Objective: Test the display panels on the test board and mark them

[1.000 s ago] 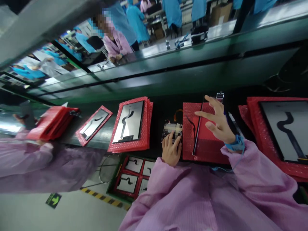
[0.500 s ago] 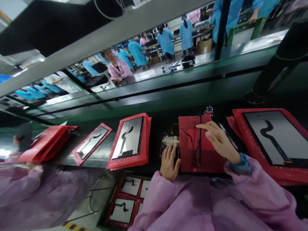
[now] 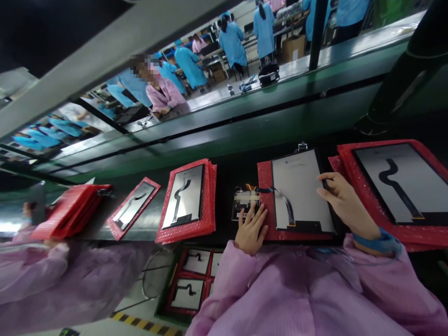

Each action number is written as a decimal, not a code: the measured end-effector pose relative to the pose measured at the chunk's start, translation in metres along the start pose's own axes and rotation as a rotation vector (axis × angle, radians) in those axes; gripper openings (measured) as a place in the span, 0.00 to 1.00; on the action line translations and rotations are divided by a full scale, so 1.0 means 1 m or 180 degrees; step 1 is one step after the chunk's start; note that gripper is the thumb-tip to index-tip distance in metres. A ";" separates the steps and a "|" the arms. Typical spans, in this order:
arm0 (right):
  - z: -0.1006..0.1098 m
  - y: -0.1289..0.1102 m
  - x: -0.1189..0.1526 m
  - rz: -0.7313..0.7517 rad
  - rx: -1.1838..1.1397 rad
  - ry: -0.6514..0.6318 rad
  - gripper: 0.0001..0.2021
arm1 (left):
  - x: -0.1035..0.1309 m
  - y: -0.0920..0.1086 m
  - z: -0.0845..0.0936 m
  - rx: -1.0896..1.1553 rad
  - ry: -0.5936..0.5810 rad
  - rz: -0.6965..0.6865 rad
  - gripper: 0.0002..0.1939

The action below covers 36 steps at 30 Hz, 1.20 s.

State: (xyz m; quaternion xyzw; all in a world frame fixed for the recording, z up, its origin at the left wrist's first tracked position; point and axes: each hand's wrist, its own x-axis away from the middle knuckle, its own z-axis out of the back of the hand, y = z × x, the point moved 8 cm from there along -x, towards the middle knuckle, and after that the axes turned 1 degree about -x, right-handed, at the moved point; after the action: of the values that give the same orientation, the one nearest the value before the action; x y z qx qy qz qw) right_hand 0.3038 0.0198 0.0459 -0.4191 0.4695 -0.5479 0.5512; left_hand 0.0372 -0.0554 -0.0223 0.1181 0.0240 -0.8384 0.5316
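Note:
A display panel (image 3: pixel 297 191) with a silver-grey back and black edges is over a red bubble-wrap sheet (image 3: pixel 265 173). My right hand (image 3: pixel 341 200) pinches its right edge between thumb and fingers. A dark ribbon cable (image 3: pixel 287 205) curves from the panel's lower left toward a small circuit board (image 3: pixel 246 200) in a clear-edged holder. My left hand (image 3: pixel 251 231) lies with fingers spread, its fingertips on the lower part of the board and by the red sheet's left edge. Where the cable meets the board is too small to make out.
Panels on red bubble wrap lie to the right (image 3: pixel 402 186) and left (image 3: pixel 185 196), with a single wrapped panel (image 3: pixel 135 210) farther left. Red pouches (image 3: pixel 72 210) are piled near a co-worker's pink sleeve (image 3: pixel 42 261). A green crate (image 3: pixel 164 298) of panels stands below the bench.
The panel, seen nearly edge-on before, has turned so its silver back shows. My right hand has moved right with its edge. My left hand stays by the board, fingers more spread.

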 end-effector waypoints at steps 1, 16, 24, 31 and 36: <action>-0.007 0.005 -0.004 -0.0012 -0.0028 -0.0048 0.14 | 0.000 0.000 -0.001 0.0017 0.0008 -0.0002 0.26; -0.074 -0.033 -0.040 0.1010 0.2465 -0.0271 0.18 | -0.064 -0.051 0.090 0.1365 0.1889 0.0447 0.12; -0.149 -0.008 -0.068 0.0650 0.1432 -0.1658 0.12 | -0.136 -0.060 0.037 0.0960 0.0402 0.0110 0.14; -0.148 -0.003 -0.061 0.0684 0.1206 -0.1769 0.07 | -0.128 -0.052 0.021 0.0991 0.0007 -0.0081 0.13; -0.151 -0.004 -0.060 0.0861 0.1209 -0.1746 0.04 | -0.130 -0.048 0.018 0.0999 -0.0081 -0.0175 0.13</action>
State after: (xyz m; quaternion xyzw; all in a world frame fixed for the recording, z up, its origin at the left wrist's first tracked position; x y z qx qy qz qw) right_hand 0.1584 0.0875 0.0218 -0.3746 0.2452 -0.4146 0.7922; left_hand 0.0445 0.0775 0.0199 0.1883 -0.1108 -0.8475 0.4838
